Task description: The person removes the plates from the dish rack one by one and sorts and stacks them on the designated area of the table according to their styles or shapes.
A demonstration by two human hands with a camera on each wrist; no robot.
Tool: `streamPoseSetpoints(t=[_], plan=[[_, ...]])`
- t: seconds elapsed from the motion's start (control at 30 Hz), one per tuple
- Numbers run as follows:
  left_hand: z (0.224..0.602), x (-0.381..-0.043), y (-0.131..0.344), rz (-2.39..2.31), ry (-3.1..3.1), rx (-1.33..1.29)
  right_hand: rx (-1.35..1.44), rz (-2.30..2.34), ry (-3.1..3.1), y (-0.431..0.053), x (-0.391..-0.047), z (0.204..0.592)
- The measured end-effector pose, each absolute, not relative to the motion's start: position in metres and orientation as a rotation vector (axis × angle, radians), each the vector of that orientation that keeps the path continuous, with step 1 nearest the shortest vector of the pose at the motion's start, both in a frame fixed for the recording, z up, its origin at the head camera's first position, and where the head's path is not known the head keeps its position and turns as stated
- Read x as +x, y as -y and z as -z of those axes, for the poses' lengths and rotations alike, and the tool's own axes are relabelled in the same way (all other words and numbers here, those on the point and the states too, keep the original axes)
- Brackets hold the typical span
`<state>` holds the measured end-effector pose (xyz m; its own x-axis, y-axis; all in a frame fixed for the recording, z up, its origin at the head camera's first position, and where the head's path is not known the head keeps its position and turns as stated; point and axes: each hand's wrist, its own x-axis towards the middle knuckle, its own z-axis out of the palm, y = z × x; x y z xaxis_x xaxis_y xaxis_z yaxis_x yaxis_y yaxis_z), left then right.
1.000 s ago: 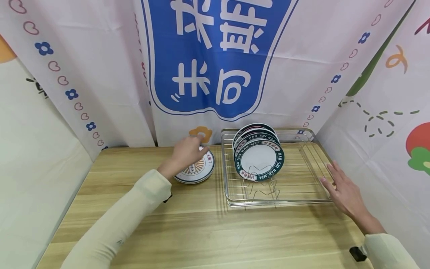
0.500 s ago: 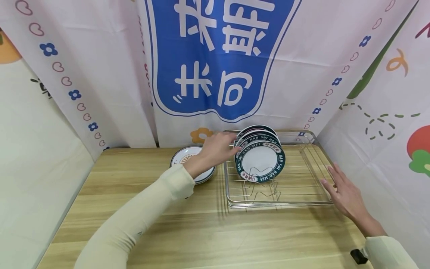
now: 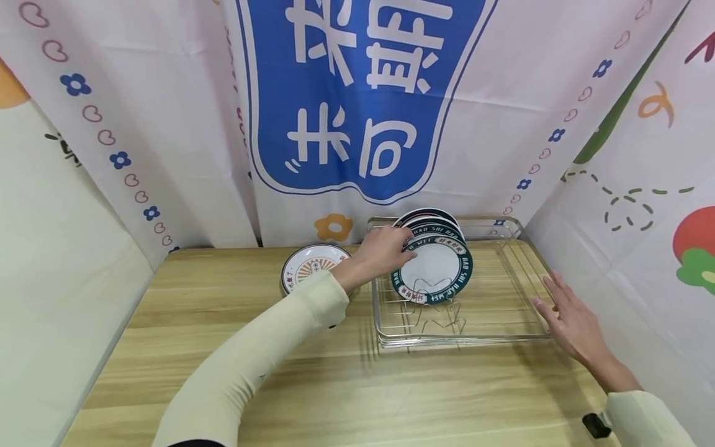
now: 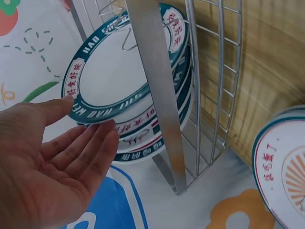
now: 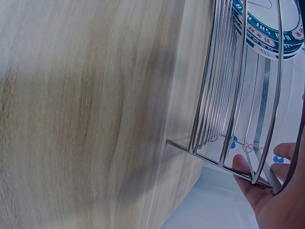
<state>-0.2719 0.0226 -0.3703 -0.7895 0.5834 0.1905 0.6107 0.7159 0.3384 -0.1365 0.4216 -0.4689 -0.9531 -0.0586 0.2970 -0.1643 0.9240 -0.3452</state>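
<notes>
My left hand (image 3: 385,251) is at the upper left rim of the front plate (image 3: 431,270), a white plate with a lettered dark green border. The left wrist view shows the thumb (image 4: 59,109) on the plate's face and the other fingers behind its rim, pinching it. Several similar plates stand upright behind it in a wire dish rack (image 3: 463,338). My right hand (image 3: 575,320) holds the rack's right end; in the right wrist view its thumb (image 5: 241,164) and fingers lie on either side of the end rail.
Left of the rack lies a low stack of white plates (image 3: 301,264) with an orange sunburst print, partly behind my left forearm. All stand on a wood-grain table (image 3: 357,397). A printed cloth (image 3: 368,93) hangs along the back, with white walls at both sides.
My left hand has moved right from over the stacked plates to the front plate in the rack and now pinches its rim. My right hand has stayed at the rack's end.
</notes>
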Motion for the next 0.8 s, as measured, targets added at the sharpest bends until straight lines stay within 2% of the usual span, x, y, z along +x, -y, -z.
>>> streamPoseSetpoints(t=[0.8], plan=[[0.382, -0.292, -0.041, 0.652, 3.033, -1.098, 0.188, -0.529, 2.772, -0.424, -0.138, 0.472]])
